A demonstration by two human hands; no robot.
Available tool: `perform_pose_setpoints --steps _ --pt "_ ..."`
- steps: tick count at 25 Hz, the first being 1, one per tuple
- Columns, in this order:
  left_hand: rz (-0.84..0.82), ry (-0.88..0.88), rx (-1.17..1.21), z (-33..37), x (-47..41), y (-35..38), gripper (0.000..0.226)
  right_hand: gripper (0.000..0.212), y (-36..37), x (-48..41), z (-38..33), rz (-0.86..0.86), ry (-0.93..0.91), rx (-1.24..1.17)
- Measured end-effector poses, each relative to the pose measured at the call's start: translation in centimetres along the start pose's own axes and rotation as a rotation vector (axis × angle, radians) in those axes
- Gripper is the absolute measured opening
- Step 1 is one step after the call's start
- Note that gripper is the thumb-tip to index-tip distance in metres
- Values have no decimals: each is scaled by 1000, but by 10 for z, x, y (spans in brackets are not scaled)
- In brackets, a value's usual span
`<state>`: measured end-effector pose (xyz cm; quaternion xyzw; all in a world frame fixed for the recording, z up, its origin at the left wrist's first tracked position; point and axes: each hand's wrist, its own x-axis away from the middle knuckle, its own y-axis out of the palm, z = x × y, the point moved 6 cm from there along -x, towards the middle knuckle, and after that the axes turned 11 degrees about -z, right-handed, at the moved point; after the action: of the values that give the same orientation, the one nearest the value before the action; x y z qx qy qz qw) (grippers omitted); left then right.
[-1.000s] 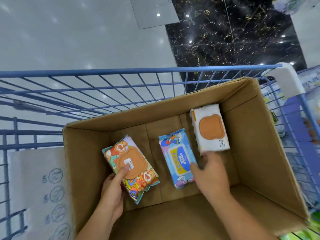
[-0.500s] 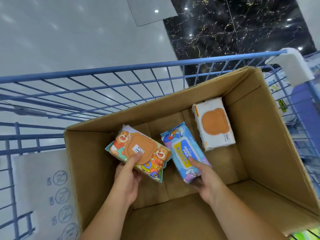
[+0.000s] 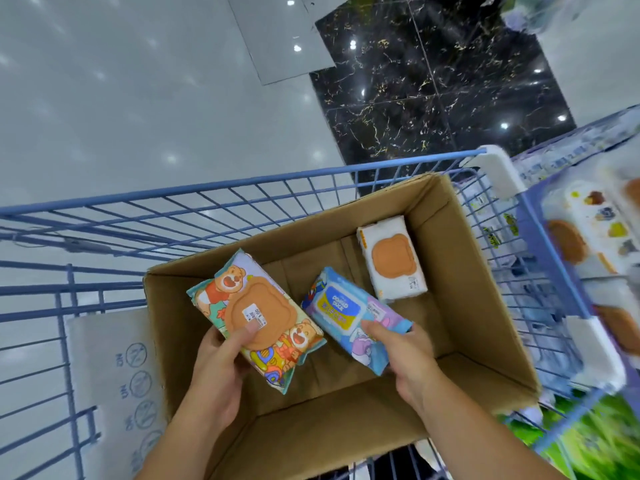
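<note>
An open cardboard box (image 3: 485,306) sits inside a blue wire cart (image 3: 207,199). My left hand (image 3: 221,362) grips a bear-print wipes pack (image 3: 252,306) with an orange lid, thumb on top, lifted above the box's left side. My right hand (image 3: 405,355) grips the near end of a blue wipes pack (image 3: 346,313) with a yellow label, raised off the box floor. A white wipes pack (image 3: 391,261) with an orange lid lies flat on the box floor at the far right.
A white plastic seat flap (image 3: 114,375) with round warning icons lies left of the box. Shelves with more wipes packs (image 3: 595,237) stand at the right, blurred. Glossy white floor and a black marble tile (image 3: 433,81) lie beyond the cart.
Both hands have closed round their packs and lifted them off the box floor. The white pack stays where it lay. The camera view has tilted to the right.
</note>
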<state>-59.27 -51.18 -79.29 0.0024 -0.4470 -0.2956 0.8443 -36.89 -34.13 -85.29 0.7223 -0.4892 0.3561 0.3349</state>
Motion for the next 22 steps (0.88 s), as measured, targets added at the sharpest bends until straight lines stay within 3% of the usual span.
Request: perform_pose_setpoints --steps 4,10,14,17,19,22 --pt "-20 41 6 30 41 13 71 31 -20 70 -38 -77 -22 -8" --pt "-163 96 -43 75 111 73 72 67 -68 194 -115 -191 -185 -61" --pt "-314 123 -157 99 145 147 81 55 -106 274 -174 -255 -367 -144" --pt "-424 156 -279 112 169 216 112 43 -145 325 -206 -219 -480 -179" --pt "-510 170 -327 113 185 267 118 51 -181 356 -218 -150 -545 -194" --pt "-631 165 -357 99 207 335 120 82 -235 391 -227 -45 -640 -231"
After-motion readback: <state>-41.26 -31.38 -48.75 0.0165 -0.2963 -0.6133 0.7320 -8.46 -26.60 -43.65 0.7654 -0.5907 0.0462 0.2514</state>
